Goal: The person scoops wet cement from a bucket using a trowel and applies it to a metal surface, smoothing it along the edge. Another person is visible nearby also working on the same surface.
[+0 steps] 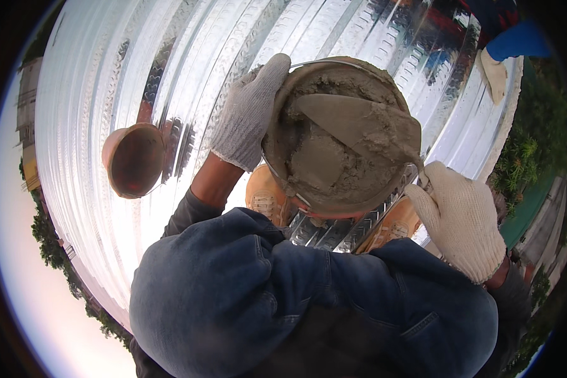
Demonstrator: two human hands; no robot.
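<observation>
A round bucket (277, 179) holding wet grey mortar (318, 160) stands between my boots, in front of my knees. My left hand (249, 113), in a grey knit glove, is closed on the bucket's left rim. In a cream knit glove, my right hand (460, 217) grips the mortar-smeared handle of a trowel (343, 120) at the bucket's right edge. The trowel's pointed blade lies over the mortar, its tip toward the left, and some mortar clings near its handle end.
Shiny ribbed metal sheeting (227, 38) spreads underneath. An empty reddish-brown pot (134, 160) sits to the left. At the far right is another person's gloved hand (494, 75) with a blue sleeve. Green plants (516, 154) lie beyond the sheet's right edge.
</observation>
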